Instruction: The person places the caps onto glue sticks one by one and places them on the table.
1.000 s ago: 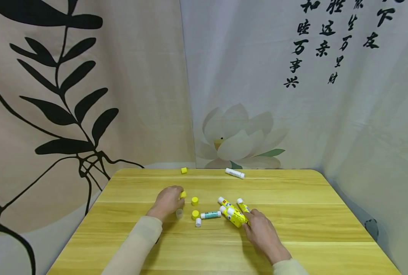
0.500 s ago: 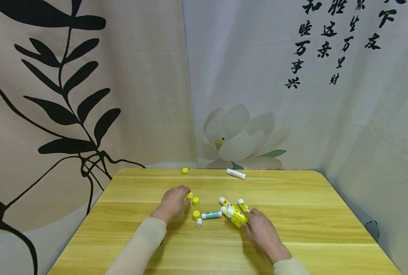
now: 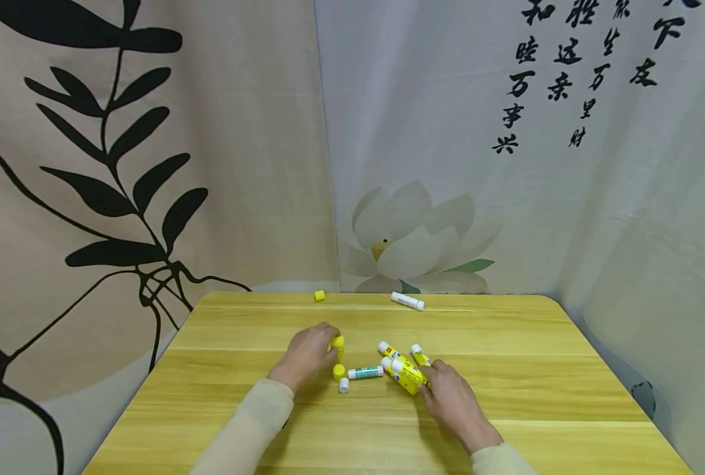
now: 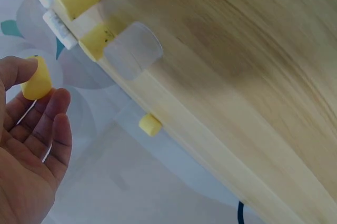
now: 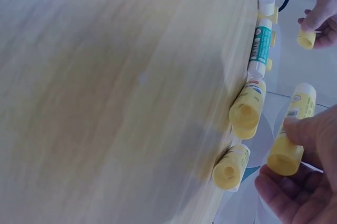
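My left hand (image 3: 308, 353) pinches a yellow cap (image 4: 37, 79) between thumb and fingers, above the table. Another yellow cap (image 3: 339, 372) and a small white cap (image 3: 343, 385) are close by it. A clear cap (image 4: 133, 50) shows in the left wrist view but is hidden behind the hand in the head view. My right hand (image 3: 456, 399) holds a yellow glue stick (image 5: 300, 108) with a white end, its hollow yellow end towards the right wrist camera. Beside it lie more yellow glue sticks (image 3: 391, 349). A teal and white glue stick (image 3: 365, 373) lies between the hands.
Near the far edge of the wooden table (image 3: 506, 369) lie a white glue stick (image 3: 407, 301) and a yellow cap (image 3: 319, 295). Behind the table hangs a printed curtain (image 3: 257, 165) with leaves, a lotus and black characters.
My left hand has moved to the right with the yellow cap, towards the other caps, and now covers the clear cap in the head view. My right hand stays in place.
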The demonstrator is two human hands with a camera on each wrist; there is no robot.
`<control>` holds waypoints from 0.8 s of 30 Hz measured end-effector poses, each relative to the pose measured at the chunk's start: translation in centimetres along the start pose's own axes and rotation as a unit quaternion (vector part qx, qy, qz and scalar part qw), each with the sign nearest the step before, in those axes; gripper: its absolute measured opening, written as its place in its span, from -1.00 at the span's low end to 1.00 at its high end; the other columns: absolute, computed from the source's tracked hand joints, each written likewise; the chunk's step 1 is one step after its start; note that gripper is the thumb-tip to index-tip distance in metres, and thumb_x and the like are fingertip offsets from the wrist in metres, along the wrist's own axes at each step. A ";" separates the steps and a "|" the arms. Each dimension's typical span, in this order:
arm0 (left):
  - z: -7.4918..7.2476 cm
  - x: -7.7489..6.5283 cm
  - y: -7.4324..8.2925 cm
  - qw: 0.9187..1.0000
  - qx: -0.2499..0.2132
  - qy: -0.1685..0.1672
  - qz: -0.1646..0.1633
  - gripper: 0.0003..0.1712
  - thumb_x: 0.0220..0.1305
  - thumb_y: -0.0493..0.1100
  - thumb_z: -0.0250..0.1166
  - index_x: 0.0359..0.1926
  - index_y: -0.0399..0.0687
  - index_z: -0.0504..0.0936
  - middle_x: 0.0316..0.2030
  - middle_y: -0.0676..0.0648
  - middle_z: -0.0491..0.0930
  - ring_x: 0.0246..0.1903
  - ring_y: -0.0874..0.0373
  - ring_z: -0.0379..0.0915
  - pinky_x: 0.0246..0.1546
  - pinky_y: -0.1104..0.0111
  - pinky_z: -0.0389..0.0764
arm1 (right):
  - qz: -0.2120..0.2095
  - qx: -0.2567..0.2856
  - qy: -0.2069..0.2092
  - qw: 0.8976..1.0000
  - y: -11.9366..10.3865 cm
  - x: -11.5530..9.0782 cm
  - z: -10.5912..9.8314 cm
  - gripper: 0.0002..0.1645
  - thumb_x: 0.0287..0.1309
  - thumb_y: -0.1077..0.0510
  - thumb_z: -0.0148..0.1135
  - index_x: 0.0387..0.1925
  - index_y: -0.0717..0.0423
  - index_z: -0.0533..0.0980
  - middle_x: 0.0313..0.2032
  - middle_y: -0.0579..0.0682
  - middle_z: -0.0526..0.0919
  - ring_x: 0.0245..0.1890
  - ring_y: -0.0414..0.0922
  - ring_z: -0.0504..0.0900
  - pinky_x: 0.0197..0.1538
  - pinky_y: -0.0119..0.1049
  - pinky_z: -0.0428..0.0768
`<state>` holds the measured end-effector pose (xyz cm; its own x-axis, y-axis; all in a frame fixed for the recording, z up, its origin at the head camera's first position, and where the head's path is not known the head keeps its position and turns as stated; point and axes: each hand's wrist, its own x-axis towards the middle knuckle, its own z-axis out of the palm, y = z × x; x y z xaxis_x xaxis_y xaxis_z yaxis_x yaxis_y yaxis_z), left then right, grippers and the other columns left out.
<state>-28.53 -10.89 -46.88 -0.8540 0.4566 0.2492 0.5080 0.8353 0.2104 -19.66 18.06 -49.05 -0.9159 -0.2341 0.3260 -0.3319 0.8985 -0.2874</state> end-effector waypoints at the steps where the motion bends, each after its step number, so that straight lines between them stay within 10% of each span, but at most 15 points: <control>1: 0.0 0.0 0.1 1.000 -0.001 0.000 0.003 -0.66 0.22 -0.19 0.39 0.01 -0.19 0.65 -0.10 -0.08 0.64 -0.17 0.06 0.61 -0.13 0.22 0.64 | 0.000 0.000 0.000 1.000 0.0 0.0 0.0 -0.55 0.04 0.23 0.46 0.00 0.30 0.62 -0.30 0.00 0.56 -0.36 -0.17 0.47 -0.27 -0.19 0.60; 24: 0.5 0.0 2.2 0.996 0.032 0.007 0.077 -0.67 0.26 -0.14 0.42 0.01 -0.14 0.66 -0.09 -0.06 0.68 -0.19 0.11 0.64 -0.15 0.26 0.66 | -0.024 -0.006 0.004 1.000 0.2 0.6 0.1 -0.59 0.03 0.23 0.46 -0.05 0.28 0.63 -0.33 -0.05 0.54 -0.37 -0.18 0.47 -0.26 -0.19 0.60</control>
<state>-27.44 -8.91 -46.94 -0.7647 0.5773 0.2864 0.6243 0.7738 0.1072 -20.29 18.06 -49.05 -0.8974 -0.2731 0.3465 -0.3718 0.8910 -0.2606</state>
